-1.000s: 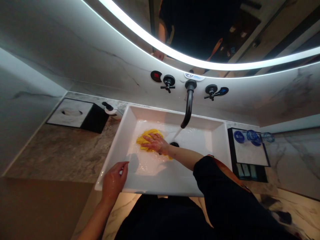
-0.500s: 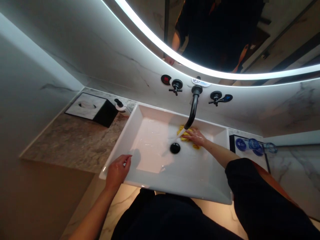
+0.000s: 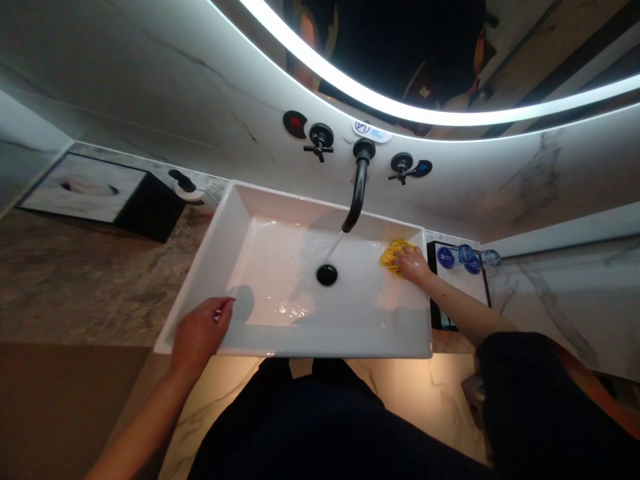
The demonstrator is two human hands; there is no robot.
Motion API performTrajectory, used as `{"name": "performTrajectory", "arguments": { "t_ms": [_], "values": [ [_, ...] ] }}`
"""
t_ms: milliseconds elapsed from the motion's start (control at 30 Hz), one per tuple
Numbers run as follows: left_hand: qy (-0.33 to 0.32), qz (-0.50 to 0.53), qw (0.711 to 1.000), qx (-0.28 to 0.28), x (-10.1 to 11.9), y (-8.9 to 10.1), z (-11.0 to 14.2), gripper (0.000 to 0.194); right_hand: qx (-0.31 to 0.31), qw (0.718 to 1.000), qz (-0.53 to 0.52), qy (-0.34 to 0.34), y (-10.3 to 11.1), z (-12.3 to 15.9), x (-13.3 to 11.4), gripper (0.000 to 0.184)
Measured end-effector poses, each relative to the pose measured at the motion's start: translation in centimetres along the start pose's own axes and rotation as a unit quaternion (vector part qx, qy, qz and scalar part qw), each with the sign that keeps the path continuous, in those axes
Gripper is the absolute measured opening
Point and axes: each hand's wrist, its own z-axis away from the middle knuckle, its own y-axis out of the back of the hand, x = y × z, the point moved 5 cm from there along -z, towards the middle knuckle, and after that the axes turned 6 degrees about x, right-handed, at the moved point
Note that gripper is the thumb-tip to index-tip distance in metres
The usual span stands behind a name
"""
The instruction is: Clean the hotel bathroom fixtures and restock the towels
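Note:
My right hand (image 3: 412,264) grips a crumpled yellow cloth (image 3: 397,257), pressed against the right side of a white rectangular sink (image 3: 350,333). Water runs in a thin stream from the black faucet (image 3: 357,200) toward the round black drain (image 3: 327,275). Over the sink's front left corner hangs my left hand (image 3: 203,333), its fingers curled in toward the thumb with nothing held in them. Wet patches shine on the basin floor.
On the left counter stand a marble-patterned tissue box (image 3: 90,190) and a pump bottle (image 3: 189,190). Cross-shaped taps (image 3: 320,140) flank the faucet on the wall. Small glasses (image 3: 466,254) rest on a tray (image 3: 463,283) at the right. A lit mirror (image 3: 425,60) curves above.
My right hand has moved the yellow cloth from behind the water stream to the sink's right side. The view has shifted, and my left hand keeps its place at the front left corner.

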Motion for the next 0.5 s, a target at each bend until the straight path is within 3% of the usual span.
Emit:
{"name": "performTrajectory", "arguments": {
  "t_ms": [233, 367, 500],
  "values": [
    [0.015, 0.010, 0.999, -0.041, -0.7, -0.1, -0.1, 0.056, -0.055, 0.997, -0.047, -0.017, -2.2, 8.8, -7.5, 0.029],
    [0.005, 0.037, 0.998, -0.054, -1.2, -0.3, 0.1, 0.056, -0.079, 0.991, -0.092, -0.064, -3.0, 11.1, -10.6, 0.029],
    [-0.011, 0.103, 0.993, -0.064, -1.1, -0.1, 0.5, 0.054, -0.086, 0.972, -0.176, -0.129, -3.8, 11.6, -13.8, 0.036]
  ]
}}
